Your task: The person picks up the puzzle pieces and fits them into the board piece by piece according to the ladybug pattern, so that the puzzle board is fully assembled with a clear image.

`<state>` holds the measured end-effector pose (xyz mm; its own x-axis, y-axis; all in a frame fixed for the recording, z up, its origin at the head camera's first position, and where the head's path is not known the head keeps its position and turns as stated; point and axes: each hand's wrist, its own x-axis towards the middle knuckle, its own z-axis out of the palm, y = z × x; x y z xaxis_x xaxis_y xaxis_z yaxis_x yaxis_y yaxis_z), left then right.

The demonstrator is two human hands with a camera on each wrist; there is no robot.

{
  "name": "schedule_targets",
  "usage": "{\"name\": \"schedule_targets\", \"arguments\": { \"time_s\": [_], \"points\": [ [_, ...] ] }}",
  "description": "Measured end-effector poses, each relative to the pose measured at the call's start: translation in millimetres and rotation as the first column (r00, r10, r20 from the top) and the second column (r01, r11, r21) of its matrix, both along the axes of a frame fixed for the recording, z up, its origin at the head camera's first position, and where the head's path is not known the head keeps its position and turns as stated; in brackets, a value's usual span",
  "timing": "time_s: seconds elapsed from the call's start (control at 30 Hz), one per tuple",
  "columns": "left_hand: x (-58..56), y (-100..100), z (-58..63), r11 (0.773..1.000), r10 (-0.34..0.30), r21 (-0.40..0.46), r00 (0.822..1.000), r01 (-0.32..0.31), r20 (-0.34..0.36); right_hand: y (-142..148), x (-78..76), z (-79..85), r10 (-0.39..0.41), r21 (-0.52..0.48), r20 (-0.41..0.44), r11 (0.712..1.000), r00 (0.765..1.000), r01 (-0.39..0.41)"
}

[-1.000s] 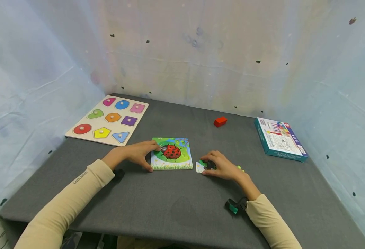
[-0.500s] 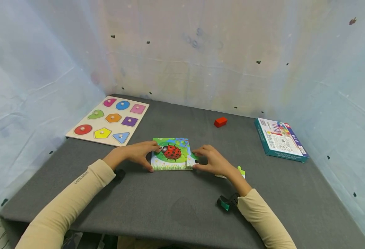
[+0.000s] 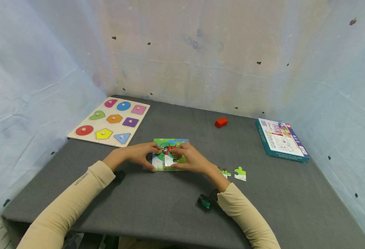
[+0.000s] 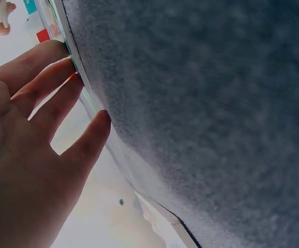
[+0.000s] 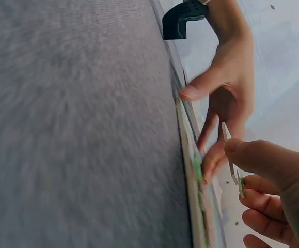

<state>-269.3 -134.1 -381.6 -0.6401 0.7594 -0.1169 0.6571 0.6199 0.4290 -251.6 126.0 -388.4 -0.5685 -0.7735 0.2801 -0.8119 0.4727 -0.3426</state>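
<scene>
A square ladybug picture board point(image 3: 159, 163) lies on the table in front of me in the head view. My left hand point(image 3: 140, 155) rests at its left side, thumb by the near corner and fingers over the picture; the left wrist view shows these fingers nearly straight along the board's edge. Over the board, my right hand point(image 3: 191, 159) pinches a puzzle piece point(image 3: 169, 160), white at one corner with green. In the right wrist view the thin piece point(image 5: 227, 135) stands between thumb and fingers, apart from the board. Part of the ladybug is hidden behind the right hand.
Loose puzzle pieces point(image 3: 240, 174) lie right of the board, one partly behind my right forearm. A wooden shape-puzzle board point(image 3: 110, 126) with knobs stands back left. Farther back are a red block point(image 3: 221, 122) and a teal-edged box point(image 3: 281, 140) at the right.
My right hand has carried the puzzle piece leftward from the table beside the board to above the picture, uncovering loose pieces at the right. The left hand has stayed at the board.
</scene>
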Motion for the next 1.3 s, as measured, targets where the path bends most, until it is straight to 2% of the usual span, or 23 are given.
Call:
{"name": "schedule_targets", "arguments": {
  "time_s": [0.17, 0.5, 0.77, 0.93, 1.3],
  "points": [
    [-1.8, -1.3, 0.3, 1.0, -0.013, -0.009, 1.0, 0.013, -0.002, -11.2, -2.2, -5.9, 0.029, 0.001, 0.034, 1.0, 0.999, -0.029],
    [-4.5, -2.9, -1.5, 0.998, -0.04, 0.057, 0.999, 0.041, -0.019, -24.9, -10.1, -14.3, 0.084, 0.013, -0.025, 0.996, 0.996, -0.084],
    [-3.5, -0.8, -2.4, 0.992, -0.065, 0.103, 0.996, 0.071, -0.057, -29.6, -12.1, -17.7, 0.086, 0.002, -0.036, 0.996, 0.996, -0.086],
    [-1.7, 2.3, -1.2, 0.993, -0.078, 0.086, 0.992, 0.086, -0.095, -31.8, -12.2, -19.3, 0.087, 0.008, -0.058, 0.996, 0.995, -0.087],
    [-1.9, 5.1, -3.4, 0.995, -0.072, 0.061, 0.986, 0.082, -0.154, -33.5, -12.9, -20.4, 0.054, 0.016, -0.009, 0.998, 0.998, -0.054]
  ]
}}
